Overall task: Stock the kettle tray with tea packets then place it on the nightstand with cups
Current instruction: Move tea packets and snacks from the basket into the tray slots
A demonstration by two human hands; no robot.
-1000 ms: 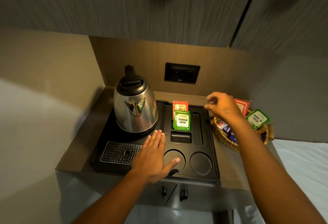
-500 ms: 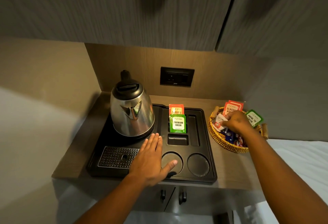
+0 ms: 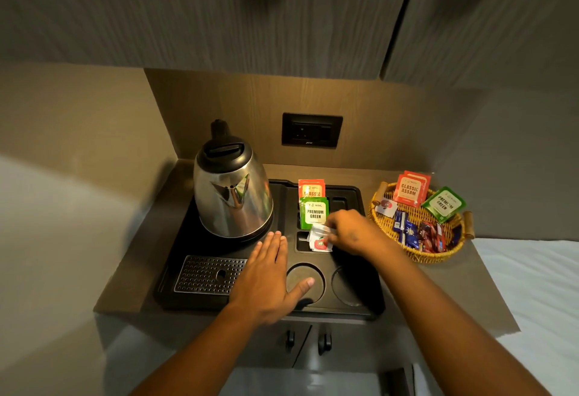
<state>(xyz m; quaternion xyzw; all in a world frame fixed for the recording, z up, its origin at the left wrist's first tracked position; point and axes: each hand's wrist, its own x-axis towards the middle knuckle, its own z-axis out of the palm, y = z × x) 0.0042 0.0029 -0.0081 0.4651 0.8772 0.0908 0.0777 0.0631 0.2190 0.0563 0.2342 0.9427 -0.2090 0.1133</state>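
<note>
A black kettle tray (image 3: pixel 175 289) lies on the counter with a steel kettle (image 3: pixel 232 198) at its back left. Red and green tea packets (image 3: pixel 314 212) stand upright in a slot at the tray's back. My right hand (image 3: pixel 351 232) pinches a white packet with a red mark (image 3: pixel 319 238) over the small compartment just in front of them. My left hand (image 3: pixel 269 279) rests flat on the tray, fingers spread, thumb over the left round cup recess (image 3: pixel 300 276). A wicker basket (image 3: pixel 419 254) to the right holds more packets.
A metal drip grille (image 3: pixel 203 273) fills the tray's front left corner. A black wall socket (image 3: pixel 311 130) sits behind the tray. Cabinets hang low overhead. White bedding (image 3: pixel 539 286) lies to the right, and two cabinet handles (image 3: pixel 307 340) sit under the counter's front edge.
My right hand went to the basket, picked up a white packet and carried it left over the tray's small compartment. My left hand stayed flat on the tray.
</note>
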